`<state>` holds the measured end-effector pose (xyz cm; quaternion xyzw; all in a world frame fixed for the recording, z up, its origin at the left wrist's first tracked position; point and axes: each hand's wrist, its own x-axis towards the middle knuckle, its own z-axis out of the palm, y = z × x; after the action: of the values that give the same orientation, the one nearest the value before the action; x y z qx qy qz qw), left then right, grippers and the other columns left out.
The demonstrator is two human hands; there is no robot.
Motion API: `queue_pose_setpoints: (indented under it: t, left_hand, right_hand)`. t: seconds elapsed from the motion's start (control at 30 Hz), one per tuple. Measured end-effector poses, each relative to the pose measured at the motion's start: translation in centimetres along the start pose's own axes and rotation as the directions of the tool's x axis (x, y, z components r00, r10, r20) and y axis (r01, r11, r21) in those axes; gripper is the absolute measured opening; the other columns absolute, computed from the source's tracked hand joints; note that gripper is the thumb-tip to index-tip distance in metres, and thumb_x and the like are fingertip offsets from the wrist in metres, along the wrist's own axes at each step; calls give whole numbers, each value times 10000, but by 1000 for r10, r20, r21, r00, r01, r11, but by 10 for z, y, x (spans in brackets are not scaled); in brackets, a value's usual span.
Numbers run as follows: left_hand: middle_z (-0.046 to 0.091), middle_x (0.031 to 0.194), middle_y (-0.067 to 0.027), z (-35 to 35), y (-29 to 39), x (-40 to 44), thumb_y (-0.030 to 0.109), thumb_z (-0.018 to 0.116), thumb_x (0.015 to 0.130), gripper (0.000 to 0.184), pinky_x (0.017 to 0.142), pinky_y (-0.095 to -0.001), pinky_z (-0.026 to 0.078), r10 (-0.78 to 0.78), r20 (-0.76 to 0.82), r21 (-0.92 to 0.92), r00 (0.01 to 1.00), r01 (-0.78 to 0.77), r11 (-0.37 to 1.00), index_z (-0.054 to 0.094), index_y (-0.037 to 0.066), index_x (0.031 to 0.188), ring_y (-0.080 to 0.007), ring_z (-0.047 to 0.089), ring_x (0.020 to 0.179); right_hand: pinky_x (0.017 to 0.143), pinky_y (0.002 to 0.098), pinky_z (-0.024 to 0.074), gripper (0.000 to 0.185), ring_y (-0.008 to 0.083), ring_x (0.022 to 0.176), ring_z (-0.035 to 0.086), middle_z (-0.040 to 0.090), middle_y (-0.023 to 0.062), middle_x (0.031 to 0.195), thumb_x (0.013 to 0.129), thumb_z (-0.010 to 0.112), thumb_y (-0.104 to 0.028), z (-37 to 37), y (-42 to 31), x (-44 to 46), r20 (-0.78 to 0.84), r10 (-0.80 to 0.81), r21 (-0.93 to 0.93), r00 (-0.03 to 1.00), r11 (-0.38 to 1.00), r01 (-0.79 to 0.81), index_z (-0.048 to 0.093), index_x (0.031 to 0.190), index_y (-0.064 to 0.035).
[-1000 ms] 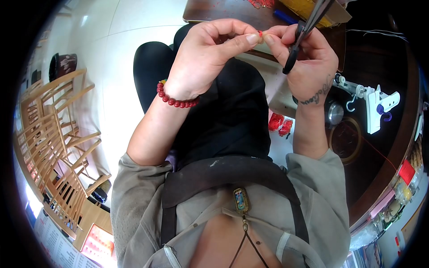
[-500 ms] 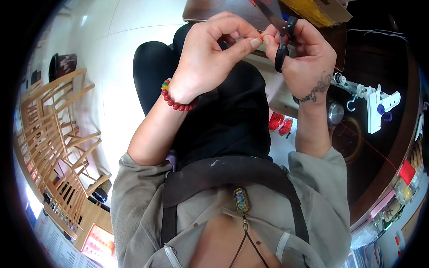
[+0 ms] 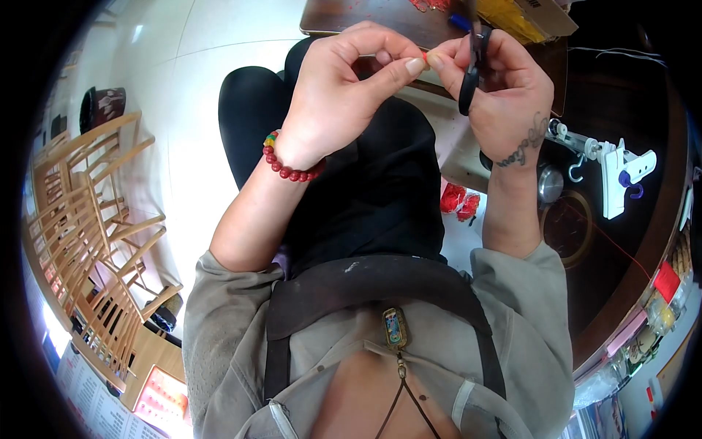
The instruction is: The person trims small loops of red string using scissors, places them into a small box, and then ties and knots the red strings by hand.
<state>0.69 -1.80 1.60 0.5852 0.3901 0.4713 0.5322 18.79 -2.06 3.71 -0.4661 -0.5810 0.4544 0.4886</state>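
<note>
My left hand (image 3: pixel 347 88), wearing a red bead bracelet on the wrist, pinches a tiny red piece of cord (image 3: pixel 425 55) between thumb and index finger. The thumb and index tip of my right hand (image 3: pixel 504 84) meet the same red piece from the other side. Black-handled scissors (image 3: pixel 470 88) hang on the fingers of that right hand, their blades pointing up and away, seen nearly edge-on. Most of the cord is hidden by the fingertips.
Beyond the hands is a brown tabletop (image 3: pixel 344 16) with a tangle of red cord (image 3: pixel 430 4), a blue object (image 3: pixel 460 21) and a yellow package (image 3: pixel 512 20). At right stands a white clamp with hooks (image 3: pixel 618 175). Wooden chairs (image 3: pixel 95 249) are at left.
The scissors have turned in my right hand, from slanting up-left to nearly upright and edge-on. The right wrist has rotated slightly; both hands keep their pinch at the red piece.
</note>
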Motion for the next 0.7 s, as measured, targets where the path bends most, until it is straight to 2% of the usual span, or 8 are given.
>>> queue_pose_setpoints:
  t: [0.07, 0.13, 0.27, 0.33, 0.47, 0.63, 0.7]
  left_hand:
    - [632, 800, 5, -1, -1, 1, 106, 671, 872, 114, 666, -187, 444, 52, -1, 79, 999, -52, 996, 672, 1, 916, -40, 547, 719]
    - [635, 806, 3, 2, 2, -1, 104, 669, 873, 114, 671, -187, 446, -3, -11, -10, 1000, 3, 1000, 670, -2, 915, -41, 552, 724]
    - [643, 815, -3, 4, 3, -2, 99, 666, 874, 116, 682, -186, 450, -150, -10, -286, 989, 141, 948, 665, -7, 921, -43, 561, 737]
    - [646, 820, -5, 4, 5, -2, 101, 663, 877, 120, 687, -187, 453, -124, -21, -210, 992, 117, 971, 662, -9, 927, -43, 565, 743]
    - [649, 822, -1, 2, 0, -1, 105, 660, 882, 119, 690, -189, 455, -51, -15, -77, 999, 49, 996, 661, -4, 931, -42, 565, 746]
    - [647, 825, 8, 3, 1, -2, 109, 656, 885, 112, 689, -190, 452, -63, 0, -90, 998, 63, 994, 664, 4, 925, -41, 562, 745]
    - [647, 833, 9, 3, 1, -3, 112, 654, 888, 114, 695, -189, 453, -83, 8, -118, 997, 83, 990, 663, 5, 928, -42, 564, 753]
  right_hand:
    - [694, 177, 484, 169, 59, 766, 608, 680, 60, 866, 786, 731, 7, 3, 0, 0, -22, -19, -16, 1000, 1000, 19, 569, 828, -16]
    - [681, 168, 480, 164, 55, 757, 605, 679, 53, 862, 788, 729, 7, 10, 0, -1, -59, -59, -20, 997, 998, 58, 570, 822, -17]
    - [690, 172, 482, 164, 52, 756, 603, 678, 47, 857, 787, 731, 8, 7, 1, -1, -46, -9, 68, 999, 998, 12, 574, 830, -16]
    - [690, 174, 482, 162, 49, 753, 603, 678, 43, 853, 787, 730, 9, 7, 0, 0, -41, -12, 109, 999, 994, 16, 577, 834, -15]
    - [681, 168, 472, 163, 39, 745, 588, 672, 28, 846, 781, 737, -4, 5, 2, 0, -25, 3, 26, 1000, 1000, -2, 582, 831, -18]
    - [676, 158, 454, 168, 32, 739, 565, 661, 12, 842, 770, 746, -19, 8, -5, -1, -57, 40, -85, 998, 995, -45, 586, 819, -24]
    - [689, 166, 467, 169, 40, 750, 580, 666, 22, 847, 771, 744, -11, 8, -2, -1, -44, 18, -33, 999, 999, -19, 584, 823, -22]
